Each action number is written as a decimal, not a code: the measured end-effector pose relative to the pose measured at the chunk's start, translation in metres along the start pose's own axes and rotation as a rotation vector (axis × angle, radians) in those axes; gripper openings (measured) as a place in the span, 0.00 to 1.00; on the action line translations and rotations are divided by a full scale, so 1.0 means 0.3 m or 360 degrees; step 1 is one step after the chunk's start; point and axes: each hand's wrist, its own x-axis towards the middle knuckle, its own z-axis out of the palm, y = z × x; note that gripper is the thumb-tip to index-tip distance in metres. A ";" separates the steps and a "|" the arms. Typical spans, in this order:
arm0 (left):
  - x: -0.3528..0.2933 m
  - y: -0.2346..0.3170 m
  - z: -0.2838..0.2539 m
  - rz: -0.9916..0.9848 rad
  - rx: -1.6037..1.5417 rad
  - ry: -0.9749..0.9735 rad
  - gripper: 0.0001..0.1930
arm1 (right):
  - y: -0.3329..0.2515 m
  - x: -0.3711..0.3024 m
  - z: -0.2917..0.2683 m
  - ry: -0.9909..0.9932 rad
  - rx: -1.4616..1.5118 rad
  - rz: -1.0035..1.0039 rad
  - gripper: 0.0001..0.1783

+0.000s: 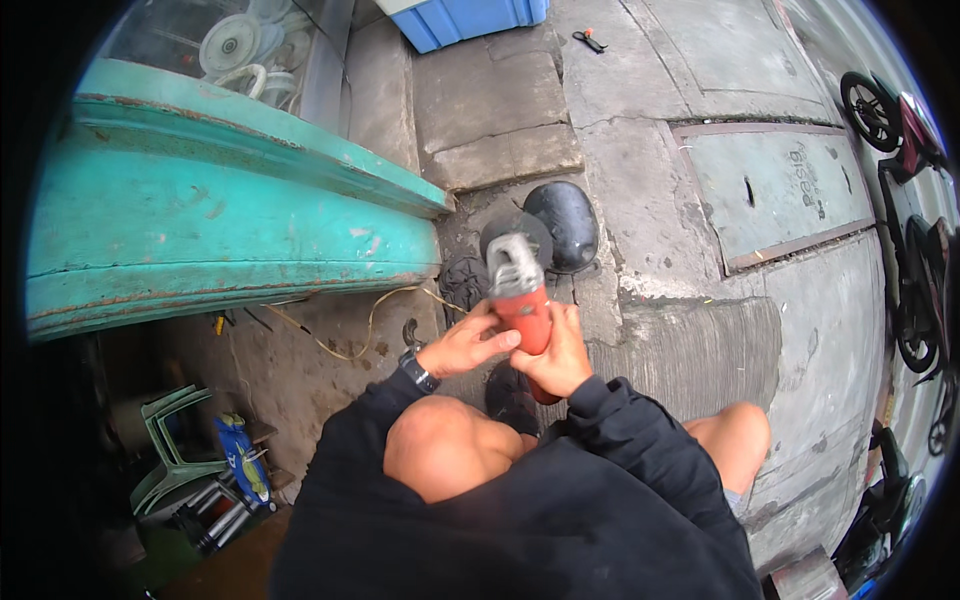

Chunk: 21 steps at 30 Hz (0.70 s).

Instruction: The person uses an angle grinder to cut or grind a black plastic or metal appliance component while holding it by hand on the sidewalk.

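Note:
An angle grinder [521, 318] with a red body and a grey metal head is in front of me, its head pointing away from me. A round, see-through-looking disc [520, 238] shows at its far end, blurred. My left hand [468, 344] grips the red body from the left, its thumb across the top. My right hand [562, 358] closes round the body from the right, lower down. Just beyond the grinder a rounded, shiny black object [562, 225] lies on the ground; its kind is unclear. Dark crumpled cloth [464, 278] lies left of the disc.
A turquoise painted counter [240, 225] stands at the left, with a yellowish cord [372, 325] on the ground below it. A blue crate [470, 24] is at the far side, near a small black-and-orange tool [590, 41]. Parked motorcycles [912, 250] line the right.

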 end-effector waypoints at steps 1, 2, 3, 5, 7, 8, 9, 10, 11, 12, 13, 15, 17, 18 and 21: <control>0.026 0.055 -0.024 0.0015 0.0224 -0.0182 0.30 | 0.005 0.003 -0.051 -0.0054 0.0222 0.0055 0.46; 0.063 0.056 -0.049 -0.0010 0.0456 -0.0391 0.29 | 0.004 0.006 -0.094 -0.0108 0.0445 0.0109 0.47; 0.090 0.056 -0.055 0.0169 0.0661 -0.0383 0.29 | -0.095 0.006 -0.169 -0.0330 0.1162 0.0450 0.42; 0.135 0.067 -0.020 0.0443 0.0890 -0.0455 0.30 | -0.069 -0.005 -0.233 -0.0207 0.1682 0.0495 0.38; 0.167 0.022 0.011 0.0325 0.0987 -0.0856 0.28 | -0.049 0.019 -0.297 -0.0105 0.1997 0.0435 0.38; 0.172 -0.025 0.040 0.0257 0.1028 -0.1055 0.26 | -0.019 0.014 -0.324 -0.0045 0.2056 0.0427 0.37; 0.167 -0.095 0.062 -0.0036 0.0855 -0.1250 0.25 | 0.016 0.021 -0.342 -0.0014 0.2115 0.0411 0.36; 0.137 -0.184 0.084 -0.0343 0.0667 -0.1424 0.24 | 0.053 0.023 -0.352 0.0004 0.2180 0.0403 0.36; 0.036 -0.318 0.104 -0.0526 0.0358 -0.1365 0.23 | 0.101 0.018 -0.358 -0.0067 0.2333 0.0458 0.34; -0.011 -0.342 0.132 -0.0681 0.0049 -0.1353 0.23 | 0.077 0.002 -0.378 0.0240 0.2239 0.0435 0.35; -0.040 -0.365 0.119 -0.0768 -0.0167 -0.1231 0.23 | 0.126 -0.010 -0.405 0.0204 0.2273 0.0492 0.34; 0.020 -0.261 0.160 -0.0916 -0.0598 -0.1139 0.23 | 0.249 -0.074 -0.497 0.0455 0.2217 0.0583 0.31; 0.045 -0.408 0.171 -0.0735 0.0045 -0.0510 0.20 | 0.286 -0.063 -0.481 0.0659 0.2095 0.0664 0.28; 0.108 -0.394 0.182 -0.0489 0.0626 -0.0125 0.19 | 0.309 -0.069 -0.472 0.0724 0.2045 0.0660 0.27; 0.320 -0.209 0.142 0.0196 0.0949 0.0244 0.28 | 0.345 -0.072 -0.417 0.0843 0.2003 0.0683 0.26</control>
